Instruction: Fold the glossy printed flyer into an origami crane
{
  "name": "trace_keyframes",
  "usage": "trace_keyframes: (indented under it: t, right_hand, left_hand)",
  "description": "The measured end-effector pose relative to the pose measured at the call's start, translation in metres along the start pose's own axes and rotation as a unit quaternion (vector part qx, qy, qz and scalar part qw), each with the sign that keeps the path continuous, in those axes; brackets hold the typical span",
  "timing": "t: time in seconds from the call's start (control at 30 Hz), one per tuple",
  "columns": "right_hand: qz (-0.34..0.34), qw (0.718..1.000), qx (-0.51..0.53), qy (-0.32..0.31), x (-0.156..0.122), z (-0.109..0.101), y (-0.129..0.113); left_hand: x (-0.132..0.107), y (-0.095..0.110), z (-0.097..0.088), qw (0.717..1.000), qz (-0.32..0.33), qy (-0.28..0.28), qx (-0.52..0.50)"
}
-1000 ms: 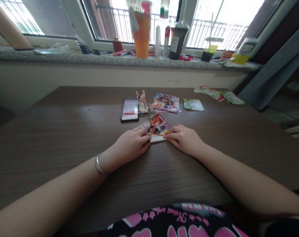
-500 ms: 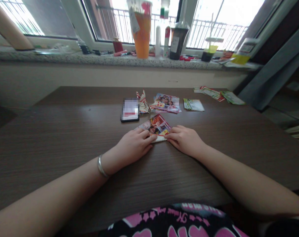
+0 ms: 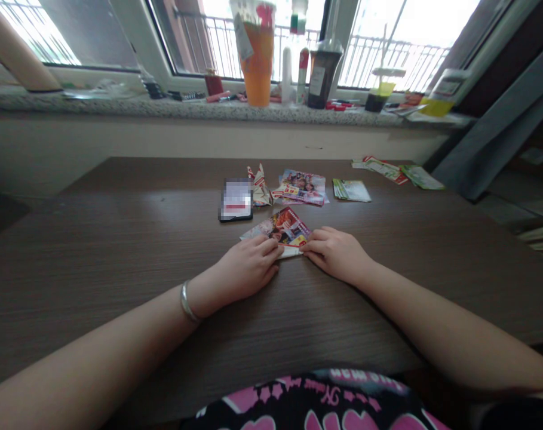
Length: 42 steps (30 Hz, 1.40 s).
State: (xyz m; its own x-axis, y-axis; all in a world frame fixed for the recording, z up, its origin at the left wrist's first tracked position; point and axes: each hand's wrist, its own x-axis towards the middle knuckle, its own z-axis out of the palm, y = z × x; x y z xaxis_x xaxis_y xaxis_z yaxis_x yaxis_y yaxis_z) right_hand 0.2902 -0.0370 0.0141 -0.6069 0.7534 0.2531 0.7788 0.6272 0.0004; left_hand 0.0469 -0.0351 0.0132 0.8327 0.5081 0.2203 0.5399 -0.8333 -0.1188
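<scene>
2 bare hands are at 1 folded printed paper [image 3: 285, 224], which lies flat on the brown table [image 3: 119, 269]. Our left hand [image 3: 248, 264], wearing a silver bangle [image 3: 186, 301], bends its fingers over the paper's near left part; our right hand [image 3: 336, 251] has its fingertips bunched at the near right corner. Whether they pinch the paper or only press it, we cannot tell. Beyond it, from left to right, we see 1 phone [image 3: 236, 200], 1 folded paper figure [image 3: 261, 190], overlapping printed sheets [image 3: 304, 186] and some green-edged cards [image 3: 352, 190].
</scene>
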Motion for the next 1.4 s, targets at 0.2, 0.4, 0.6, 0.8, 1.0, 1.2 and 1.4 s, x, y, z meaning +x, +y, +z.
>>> trace_keyframes:
  t: [0.2, 0.4, 0.6, 0.8, 1.0, 1.2, 1.4]
  right_hand:
    - [-0.013, 1.0, 0.001, -0.005, 0.001, 0.002, 0.002]
    - [-0.023, 1.0, -0.006, 0.003, 0.001, 0.002, 0.002]
    - [-0.095, 0.995, 0.003, 0.029, 0.001, 0.004, 0.003]
    - [-0.101, 0.994, 0.034, 0.026, 0.001, 0.002, 0.003]
    - [-0.098, 0.994, 0.034, 0.024, 0.001, 0.002, 0.002]
    - [-0.147, 0.988, 0.053, 0.019, 0.003, 0.002, 0.001]
    - [-0.167, 0.985, 0.032, 0.007, 0.005, 0.0, -0.002]
  left_hand:
    - [-0.001, -0.004, -0.003, 0.999, 0.008, -0.026, -0.018]
    - [-0.001, -0.002, -0.004, 0.999, -0.009, -0.023, -0.028]
    - [0.003, 0.002, -0.01, 0.999, -0.003, -0.039, -0.024]
    - [0.001, 0.001, -0.019, 0.998, -0.003, -0.059, -0.037]
    - [0.0, 0.002, -0.02, 0.998, 0.006, -0.052, -0.034]
    - [0.0, 0.002, -0.019, 0.998, 0.004, -0.062, -0.027]
    - [0.001, 0.003, -0.019, 0.998, 0.006, -0.059, -0.012]
